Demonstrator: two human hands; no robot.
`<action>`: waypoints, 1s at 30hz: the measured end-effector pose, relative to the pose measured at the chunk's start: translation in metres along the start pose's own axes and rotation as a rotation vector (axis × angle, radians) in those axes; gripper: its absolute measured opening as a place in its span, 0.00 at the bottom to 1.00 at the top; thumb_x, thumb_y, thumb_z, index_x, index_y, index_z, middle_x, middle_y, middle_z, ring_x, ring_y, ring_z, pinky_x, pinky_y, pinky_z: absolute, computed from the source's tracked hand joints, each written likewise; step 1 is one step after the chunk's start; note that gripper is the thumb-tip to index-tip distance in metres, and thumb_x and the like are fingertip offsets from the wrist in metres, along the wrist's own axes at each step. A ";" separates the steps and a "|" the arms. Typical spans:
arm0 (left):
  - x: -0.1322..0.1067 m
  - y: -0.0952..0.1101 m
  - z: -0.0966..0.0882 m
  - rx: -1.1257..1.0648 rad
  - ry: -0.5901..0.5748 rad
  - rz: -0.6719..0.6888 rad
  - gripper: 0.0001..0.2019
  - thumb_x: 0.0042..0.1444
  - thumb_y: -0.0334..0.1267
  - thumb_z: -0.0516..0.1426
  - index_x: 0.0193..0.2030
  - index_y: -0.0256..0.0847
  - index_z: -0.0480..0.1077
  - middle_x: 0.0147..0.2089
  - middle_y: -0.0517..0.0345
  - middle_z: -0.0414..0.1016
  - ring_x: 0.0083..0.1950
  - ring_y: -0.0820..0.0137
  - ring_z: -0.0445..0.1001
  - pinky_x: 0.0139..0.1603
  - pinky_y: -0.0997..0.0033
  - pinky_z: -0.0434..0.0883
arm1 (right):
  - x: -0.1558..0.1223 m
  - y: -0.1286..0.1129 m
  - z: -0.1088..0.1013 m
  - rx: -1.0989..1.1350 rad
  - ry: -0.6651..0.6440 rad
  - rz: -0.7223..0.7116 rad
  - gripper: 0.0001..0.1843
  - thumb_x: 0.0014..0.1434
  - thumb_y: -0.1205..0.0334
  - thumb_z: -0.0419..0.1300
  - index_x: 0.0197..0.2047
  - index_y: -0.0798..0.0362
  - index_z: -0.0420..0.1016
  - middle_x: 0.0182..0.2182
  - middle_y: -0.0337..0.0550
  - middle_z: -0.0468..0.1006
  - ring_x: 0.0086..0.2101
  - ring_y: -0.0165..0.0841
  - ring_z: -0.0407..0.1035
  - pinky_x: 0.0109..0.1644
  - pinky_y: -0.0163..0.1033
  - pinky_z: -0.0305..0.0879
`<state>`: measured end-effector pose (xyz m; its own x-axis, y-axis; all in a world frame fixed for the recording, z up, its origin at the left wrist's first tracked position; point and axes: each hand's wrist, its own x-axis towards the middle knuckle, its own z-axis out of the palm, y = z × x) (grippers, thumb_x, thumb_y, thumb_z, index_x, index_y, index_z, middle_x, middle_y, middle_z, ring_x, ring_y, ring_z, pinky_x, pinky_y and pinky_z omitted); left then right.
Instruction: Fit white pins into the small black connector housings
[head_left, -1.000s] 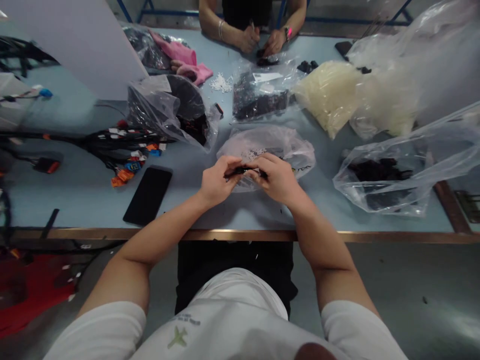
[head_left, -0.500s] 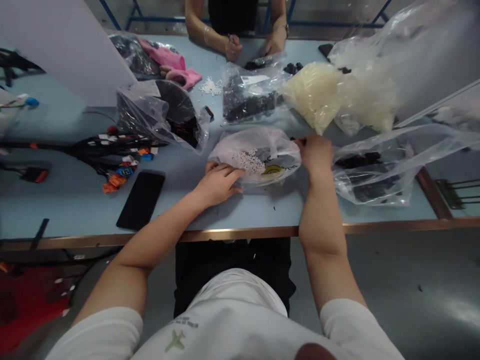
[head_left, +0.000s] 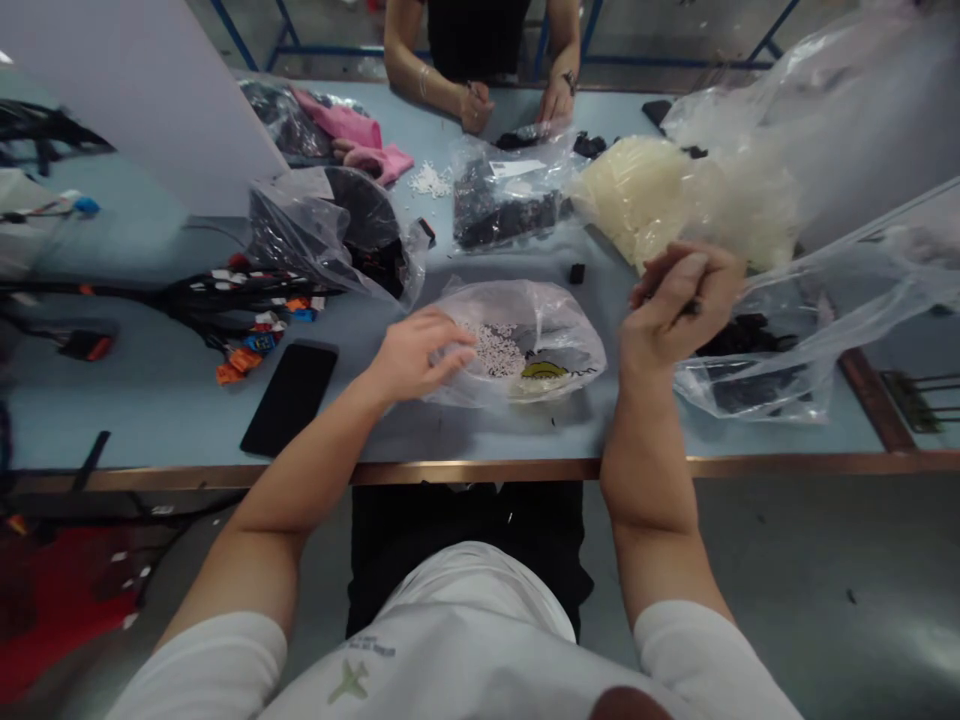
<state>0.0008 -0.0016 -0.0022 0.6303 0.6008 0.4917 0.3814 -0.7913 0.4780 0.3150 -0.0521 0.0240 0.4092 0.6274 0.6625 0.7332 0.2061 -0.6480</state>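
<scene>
A clear plastic bag (head_left: 570,325) with small white pieces (head_left: 499,350) inside and a yellow and black print lies before me. My left hand (head_left: 420,355) is at the bag's left edge, fingers apart, the fingertips over the plastic; whether they touch it I cannot tell. Raised to the right of the bag, my right hand (head_left: 686,300) has its fingers curled around a small black part (head_left: 690,308), mostly hidden by the fingers. Just behind the bag, a small black block (head_left: 577,273) rests on the table. Beside my right wrist lies a clear bag of black parts (head_left: 750,375).
A black phone (head_left: 290,398) and a wire harness with coloured connectors (head_left: 244,362) lie to the left. Farther back are bags of black parts (head_left: 510,215), a bag of cream pieces (head_left: 634,195) and a white pile (head_left: 431,180). Opposite, a person's hands (head_left: 476,105) work.
My right hand has lifted from the bag's right side and moved right, leaving the small black block in view on the table. My left hand has loosened and shifted slightly left.
</scene>
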 end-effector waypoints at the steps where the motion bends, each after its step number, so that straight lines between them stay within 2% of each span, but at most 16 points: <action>1: 0.003 -0.009 -0.003 0.045 0.088 -0.089 0.17 0.72 0.52 0.55 0.48 0.47 0.82 0.44 0.52 0.86 0.49 0.60 0.82 0.57 0.58 0.78 | -0.006 -0.014 0.002 0.045 0.139 0.018 0.31 0.78 0.40 0.34 0.55 0.43 0.75 0.44 0.50 0.75 0.40 0.45 0.77 0.45 0.58 0.75; 3: 0.009 -0.033 -0.006 0.158 0.239 -0.240 0.15 0.72 0.47 0.55 0.50 0.46 0.81 0.48 0.49 0.85 0.55 0.57 0.81 0.63 0.53 0.75 | -0.018 -0.037 0.005 0.139 0.233 -0.043 0.25 0.75 0.35 0.45 0.44 0.42 0.75 0.39 0.48 0.74 0.38 0.46 0.76 0.48 0.60 0.76; 5: 0.012 -0.058 -0.006 0.264 0.257 -0.324 0.13 0.71 0.39 0.54 0.53 0.43 0.80 0.53 0.44 0.84 0.62 0.54 0.78 0.68 0.50 0.72 | -0.028 -0.052 0.007 0.253 0.236 -0.105 0.24 0.74 0.36 0.51 0.34 0.42 0.72 0.32 0.45 0.71 0.36 0.45 0.74 0.47 0.58 0.74; 7: 0.014 -0.078 -0.003 0.331 0.232 -0.446 0.16 0.69 0.34 0.52 0.55 0.41 0.80 0.58 0.41 0.83 0.64 0.51 0.76 0.69 0.46 0.69 | -0.036 -0.059 0.009 0.433 0.168 -0.157 0.25 0.75 0.40 0.52 0.29 0.43 0.71 0.26 0.42 0.68 0.30 0.41 0.69 0.41 0.54 0.71; 10: 0.013 -0.092 0.004 0.334 0.242 -0.570 0.15 0.70 0.36 0.52 0.53 0.39 0.79 0.62 0.40 0.82 0.67 0.49 0.72 0.70 0.44 0.66 | -0.044 -0.058 0.011 0.617 -0.085 -0.248 0.27 0.77 0.43 0.51 0.29 0.43 0.77 0.22 0.39 0.71 0.25 0.36 0.67 0.34 0.48 0.67; 13: 0.011 -0.095 0.008 0.308 0.276 -0.609 0.12 0.71 0.43 0.55 0.46 0.40 0.77 0.61 0.43 0.80 0.70 0.49 0.67 0.68 0.49 0.65 | -0.049 -0.055 0.017 0.555 -0.417 -0.388 0.30 0.77 0.39 0.50 0.33 0.44 0.83 0.22 0.39 0.75 0.24 0.33 0.70 0.30 0.43 0.65; 16: 0.009 -0.098 0.006 0.303 0.286 -0.611 0.10 0.71 0.42 0.55 0.41 0.41 0.74 0.55 0.43 0.78 0.68 0.50 0.67 0.67 0.53 0.66 | -0.050 -0.052 0.027 0.488 -0.630 -0.520 0.30 0.76 0.37 0.51 0.35 0.47 0.85 0.23 0.40 0.77 0.23 0.30 0.69 0.28 0.39 0.61; 18: 0.007 -0.102 0.003 0.323 0.273 -0.632 0.08 0.70 0.39 0.55 0.40 0.41 0.73 0.53 0.44 0.76 0.66 0.51 0.69 0.67 0.53 0.66 | -0.051 -0.050 0.034 0.427 -0.683 -0.559 0.30 0.77 0.39 0.51 0.37 0.48 0.85 0.24 0.41 0.78 0.24 0.30 0.69 0.29 0.39 0.60; 22: 0.005 -0.103 0.000 0.426 0.191 -0.650 0.07 0.65 0.32 0.54 0.40 0.41 0.75 0.59 0.39 0.74 0.64 0.44 0.70 0.63 0.42 0.70 | -0.051 -0.046 0.040 0.280 -0.757 -0.515 0.31 0.78 0.41 0.48 0.36 0.48 0.84 0.27 0.42 0.80 0.29 0.32 0.71 0.33 0.39 0.63; 26: 0.007 -0.093 -0.002 0.503 0.141 -0.654 0.12 0.64 0.28 0.50 0.41 0.41 0.76 0.52 0.36 0.78 0.62 0.40 0.72 0.59 0.37 0.72 | -0.048 -0.042 0.041 0.197 -0.769 -0.441 0.27 0.78 0.43 0.51 0.36 0.49 0.82 0.29 0.42 0.78 0.31 0.32 0.70 0.35 0.39 0.63; 28: 0.008 -0.086 -0.004 0.531 0.155 -0.643 0.15 0.65 0.28 0.49 0.44 0.41 0.76 0.51 0.34 0.79 0.63 0.39 0.72 0.60 0.34 0.71 | -0.047 -0.040 0.042 0.175 -0.762 -0.407 0.25 0.77 0.44 0.52 0.37 0.50 0.81 0.32 0.43 0.77 0.32 0.33 0.70 0.36 0.40 0.64; 30: 0.009 -0.080 -0.006 0.541 0.209 -0.599 0.15 0.67 0.29 0.48 0.49 0.39 0.76 0.52 0.33 0.78 0.64 0.38 0.71 0.63 0.32 0.69 | -0.045 -0.039 0.043 0.159 -0.767 -0.390 0.26 0.77 0.43 0.52 0.34 0.50 0.79 0.34 0.45 0.76 0.35 0.35 0.70 0.39 0.41 0.66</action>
<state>-0.0284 0.0680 -0.0318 0.0993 0.9039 0.4161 0.9182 -0.2444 0.3119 0.2446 -0.0558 0.0031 -0.3752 0.8108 0.4492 0.6372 0.5775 -0.5103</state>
